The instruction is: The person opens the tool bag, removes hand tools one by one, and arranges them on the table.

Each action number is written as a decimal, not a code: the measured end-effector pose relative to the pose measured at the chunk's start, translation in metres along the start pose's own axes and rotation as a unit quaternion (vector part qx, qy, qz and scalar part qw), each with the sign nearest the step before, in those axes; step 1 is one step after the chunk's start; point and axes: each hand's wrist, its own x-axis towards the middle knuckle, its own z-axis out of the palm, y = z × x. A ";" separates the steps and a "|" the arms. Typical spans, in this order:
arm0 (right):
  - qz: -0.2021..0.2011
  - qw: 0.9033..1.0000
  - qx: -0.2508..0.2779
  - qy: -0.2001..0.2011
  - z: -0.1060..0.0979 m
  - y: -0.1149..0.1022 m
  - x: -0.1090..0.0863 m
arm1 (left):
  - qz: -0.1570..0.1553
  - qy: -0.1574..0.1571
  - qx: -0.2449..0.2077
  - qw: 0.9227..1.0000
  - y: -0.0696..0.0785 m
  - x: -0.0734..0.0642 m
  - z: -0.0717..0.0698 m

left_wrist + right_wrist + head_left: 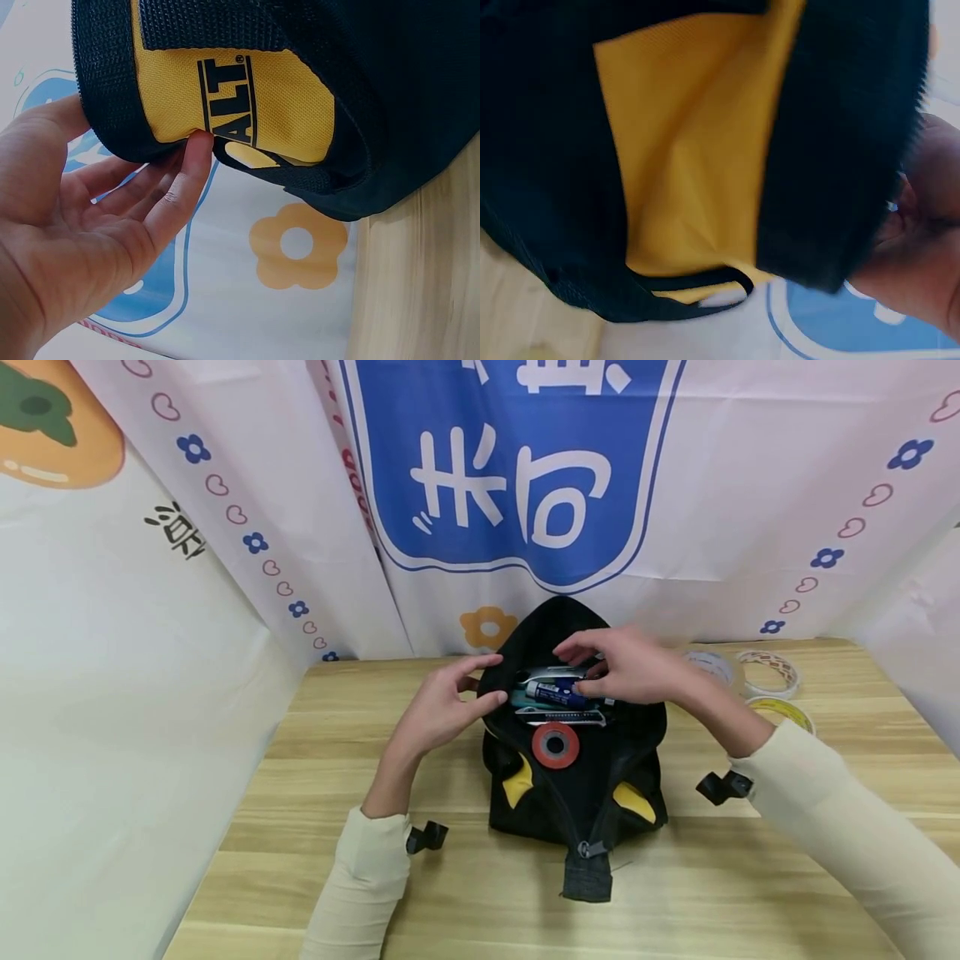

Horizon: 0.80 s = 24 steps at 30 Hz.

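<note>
A black tool bag (525, 827) with yellow panels stands unzipped on the table. My left hand (442, 706) holds its left rim, thumb over the edge; in the left wrist view its fingers touch the yellow panel (292, 105) lettered "ALT". Over the opening is my right hand (630, 668), fingers spread from thumb, thumb tip at the end of a blue and white tube (551, 695). Around the tube lie a silver tool (551, 674) and what looks like a utility knife (561, 717). A red ring (555, 745) with a dark centre lies nearer. The rim hides the right fingers in the right wrist view.
Right of the bag lie several tape rolls, including a white one (768, 673) and a yellow-edged one (783, 712). A printed curtain (712, 527) hangs behind the wooden table (300, 827). The zipper end (588, 877) points towards me.
</note>
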 end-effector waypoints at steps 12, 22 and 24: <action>-0.026 0.994 -0.030 -0.097 0.036 0.017 0.031 | 0.005 -0.003 -0.001 1.000 0.000 0.000 -0.001; -0.013 0.990 -0.049 -0.128 0.063 0.026 0.030 | 0.006 -0.001 0.007 1.000 0.000 -0.001 -0.001; -0.016 0.991 -0.049 -0.125 0.068 0.028 0.030 | 0.006 -0.001 0.007 1.000 0.000 -0.001 -0.002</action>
